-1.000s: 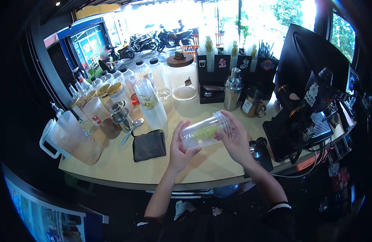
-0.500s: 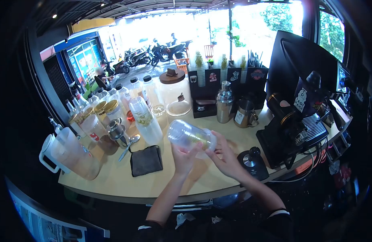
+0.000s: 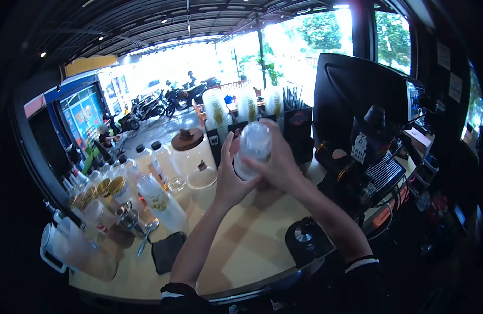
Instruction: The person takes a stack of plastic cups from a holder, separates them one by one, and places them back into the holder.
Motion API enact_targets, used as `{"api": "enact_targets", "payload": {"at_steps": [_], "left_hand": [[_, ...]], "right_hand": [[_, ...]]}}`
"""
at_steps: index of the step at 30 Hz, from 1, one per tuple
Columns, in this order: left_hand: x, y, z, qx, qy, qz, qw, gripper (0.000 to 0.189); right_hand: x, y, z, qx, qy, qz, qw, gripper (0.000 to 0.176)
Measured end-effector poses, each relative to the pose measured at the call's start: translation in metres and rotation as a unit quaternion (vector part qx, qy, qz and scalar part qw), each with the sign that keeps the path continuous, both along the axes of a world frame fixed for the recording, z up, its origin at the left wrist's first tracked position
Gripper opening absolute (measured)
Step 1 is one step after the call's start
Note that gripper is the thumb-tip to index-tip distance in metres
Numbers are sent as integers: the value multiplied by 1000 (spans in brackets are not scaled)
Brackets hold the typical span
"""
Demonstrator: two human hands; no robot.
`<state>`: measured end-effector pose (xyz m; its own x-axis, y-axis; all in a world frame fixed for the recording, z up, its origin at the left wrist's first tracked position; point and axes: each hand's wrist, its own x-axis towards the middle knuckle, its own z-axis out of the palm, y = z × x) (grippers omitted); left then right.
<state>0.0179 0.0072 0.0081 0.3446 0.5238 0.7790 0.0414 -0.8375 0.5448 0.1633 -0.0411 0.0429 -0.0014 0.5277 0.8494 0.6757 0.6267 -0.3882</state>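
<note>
A clear plastic cup, or a nested stack of cups (image 3: 256, 140), is held up over the counter between my two hands. My left hand (image 3: 235, 180) supports it from the left, low down. Around its right side wraps my right hand (image 3: 277, 159), with the thumb across the front. Behind it stands the black cup holder (image 3: 298, 125) with upright stacks of cups (image 3: 216, 107). A glass jar with a wooden lid (image 3: 193, 157) is to the left of my hands. Another leaning stack of cups (image 3: 160, 201) stands on the counter (image 3: 226, 261).
At the left are a pitcher (image 3: 79, 248), several bottles, lidded jars, a metal pot (image 3: 130, 215), a spoon (image 3: 147, 235) and a dark cloth (image 3: 167, 252). On the right are a black tamping stand (image 3: 307, 238) and a coffee machine (image 3: 356, 162). A person sits outside.
Both hands have raised the clear cups and moved them toward the cup holder. The cups went from lying tilted to nearly upright. The head view has shifted up and right.
</note>
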Motion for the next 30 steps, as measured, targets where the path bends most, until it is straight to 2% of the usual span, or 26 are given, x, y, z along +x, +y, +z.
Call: {"api": "enact_targets", "payload": {"at_steps": [1, 2, 4, 7, 9, 10, 14, 16, 18, 20, 22, 30], "left_hand": [[5, 11, 7, 4, 10, 10, 1000, 107], [11, 21, 13, 7, 20, 21, 1000, 104], [23, 45, 21, 17, 8, 53, 998, 88], [32, 89, 28, 45, 60, 77, 994, 75], [34, 117, 23, 92, 96, 98, 986, 75], [35, 125, 23, 136, 131, 120, 975, 74], [31, 143, 16, 177, 224, 183, 941, 73], [30, 146, 15, 185, 240, 187, 934, 75], [30, 147, 13, 202, 270, 198, 920, 75], [30, 146, 12, 204, 274, 199, 918, 75], [30, 145, 11, 207, 278, 203, 916, 75], [25, 147, 9, 212, 275, 195, 917, 74]], "right_hand": [[9, 8, 17, -22, 52, 9, 998, 78], [22, 25, 32, 15, 58, -18, 998, 78], [49, 58, 62, 65, 60, -93, 992, 77], [92, 123, 97, 127, 56, -114, 984, 78], [111, 157, 107, 139, 55, -126, 981, 78], [117, 170, 111, 117, 52, -130, 983, 79], [131, 203, 113, 57, 14, -158, 986, 81], [134, 212, 116, 43, 15, -169, 985, 80], [141, 219, 115, -26, 20, -157, 987, 79], [144, 227, 111, -13, 6, -167, 986, 78], [143, 231, 108, -35, -23, -179, 983, 77], [154, 247, 83, -136, -13, -188, 973, 80]]}}
